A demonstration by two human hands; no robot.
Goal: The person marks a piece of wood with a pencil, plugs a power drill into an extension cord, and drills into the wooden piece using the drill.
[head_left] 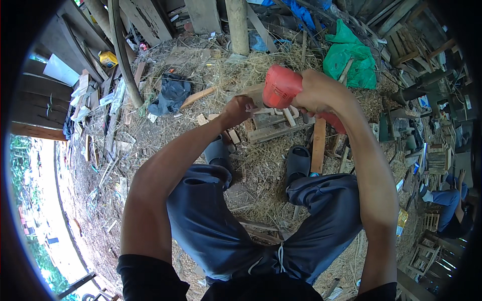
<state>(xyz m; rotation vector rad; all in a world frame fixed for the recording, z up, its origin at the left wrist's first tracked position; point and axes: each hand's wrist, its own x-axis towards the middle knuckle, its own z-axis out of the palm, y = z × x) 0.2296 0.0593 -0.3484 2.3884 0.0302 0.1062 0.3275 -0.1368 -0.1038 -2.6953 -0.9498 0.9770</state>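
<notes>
My right hand (314, 93) is wrapped round the grip of a red power drill (282, 88), whose red lower end (334, 122) shows below the wrist. The drill's body lies to the left of that hand, its front hidden from me. Close to it on the left, my left hand (237, 111) is closed, its fingertips pinched on something small and pale that I cannot make out. Under both hands lie short wooden pieces (273, 131) on the ground between my feet. A narrow upright slat (289, 117) stands just beneath the drill.
A reddish plank (318, 145) lies beside my right sandal (298, 161). Farther off are a black plastic bag (171, 94), a green plastic sheet (350, 60) and a wooden post (237, 27). Straw and wood scraps cover the ground. Another person (454, 205) sits at the far right.
</notes>
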